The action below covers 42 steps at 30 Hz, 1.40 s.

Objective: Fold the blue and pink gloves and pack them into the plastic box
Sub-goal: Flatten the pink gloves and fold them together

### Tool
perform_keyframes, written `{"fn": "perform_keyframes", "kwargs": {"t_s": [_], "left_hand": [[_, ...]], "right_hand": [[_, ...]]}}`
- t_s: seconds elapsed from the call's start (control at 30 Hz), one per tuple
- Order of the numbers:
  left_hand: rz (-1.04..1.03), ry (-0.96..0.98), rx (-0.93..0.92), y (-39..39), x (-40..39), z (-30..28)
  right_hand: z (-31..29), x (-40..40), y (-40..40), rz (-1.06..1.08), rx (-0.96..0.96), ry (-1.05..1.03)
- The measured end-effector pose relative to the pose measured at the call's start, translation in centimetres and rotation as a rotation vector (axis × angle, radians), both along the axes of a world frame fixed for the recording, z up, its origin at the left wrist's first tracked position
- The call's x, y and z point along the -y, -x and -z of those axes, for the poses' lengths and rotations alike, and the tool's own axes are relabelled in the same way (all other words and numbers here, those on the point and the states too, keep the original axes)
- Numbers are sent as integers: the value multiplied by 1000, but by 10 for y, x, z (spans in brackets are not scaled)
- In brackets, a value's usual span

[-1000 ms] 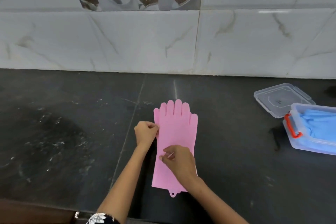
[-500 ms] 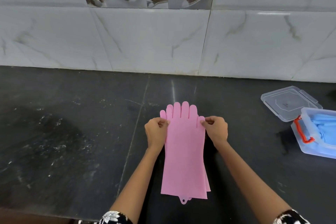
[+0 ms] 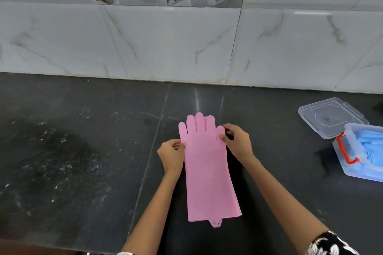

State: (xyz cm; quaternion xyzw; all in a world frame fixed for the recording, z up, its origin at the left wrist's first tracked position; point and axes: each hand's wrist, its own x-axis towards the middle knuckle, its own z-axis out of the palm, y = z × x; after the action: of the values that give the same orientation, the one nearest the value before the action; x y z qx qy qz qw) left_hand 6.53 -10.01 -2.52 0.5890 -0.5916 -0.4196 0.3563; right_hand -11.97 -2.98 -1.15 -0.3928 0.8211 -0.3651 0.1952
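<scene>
L hand (image 3: 171, 153) is pinching the left edge of the pink gloves (image 3: 207, 172), just below the fingers. The gloves are lying flat, stacked, at the counter (image 3: 83, 161) middle, fingertips pointing to the back edge, cuffs near the front edge. R hand (image 3: 237, 143) is gripping the gloves' right edge by the thumb. Toward the counter's right edge, a clear lid (image 3: 329, 117) is lying flat, w/ the box (image 3: 352, 163) just in front of it, holding blue gloves (image 3: 371, 147); 1 red latch (image 3: 345, 151) is hanging on its left wall.
</scene>
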Motion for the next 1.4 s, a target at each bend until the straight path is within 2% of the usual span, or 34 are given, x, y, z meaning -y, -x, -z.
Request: {"fn": "perform_keyframes", "kwargs": {"t_s": [0.13,0.37,0.7,0.9,1.13,1.27,1.4], "left_hand": [[8,-19,3,1,5,-3],[75,-26,20,9,12,-11],[99,-16,75,-4,-9,-12],[120,13,103,-7,-14,-19],[201,2,175,-33,-30,-14],[246,-39,181,-48,-41,-16],[273,-82,218,-60,-52,-18]], "right_hand": [[-6,3,10,-118,15,-52],[-7,0,15,88,-116,-132],[-8,38,22,73,80,-40],[-19,46,13,121,-14,26],[-22,-38,-16,75,-69,-96],[-19,-95,-41,-6,19,-205],[-17,-120,-71,-37,77,-267]]}}
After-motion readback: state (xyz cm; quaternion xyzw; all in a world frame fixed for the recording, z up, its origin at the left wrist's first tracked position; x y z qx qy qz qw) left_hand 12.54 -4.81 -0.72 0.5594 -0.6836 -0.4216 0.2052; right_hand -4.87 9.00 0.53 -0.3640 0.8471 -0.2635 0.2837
